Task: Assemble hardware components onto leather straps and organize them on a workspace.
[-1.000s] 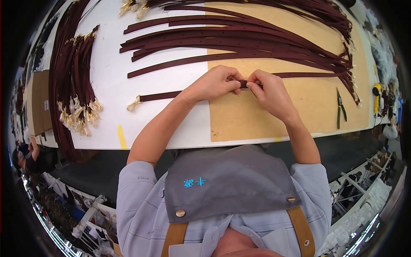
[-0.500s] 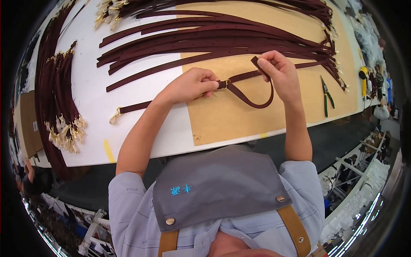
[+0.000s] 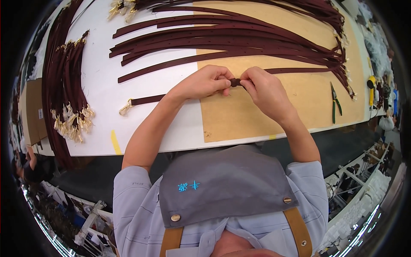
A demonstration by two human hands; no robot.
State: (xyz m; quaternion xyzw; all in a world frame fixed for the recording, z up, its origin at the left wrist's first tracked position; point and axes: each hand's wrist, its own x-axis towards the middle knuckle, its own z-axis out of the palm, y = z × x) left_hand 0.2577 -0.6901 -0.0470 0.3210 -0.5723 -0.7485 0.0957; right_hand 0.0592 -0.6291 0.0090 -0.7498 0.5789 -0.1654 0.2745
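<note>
Hands pinch a strap, bare board between them and table edge.

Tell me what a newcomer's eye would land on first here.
Probably the fan of dark maroon straps across the far side of the table. Then, centrally, the left hand and right hand, pinching a strap section between them. Green-handled pliers lie to the right on a tan sheet.

White surface, partly covered by a tan sheet. Punched burgundy straps fan across both; at left lies a clasp-ended strap bundle. Green-handled pliers rest on the sheet; a yellow strip marks the front edge.
</note>
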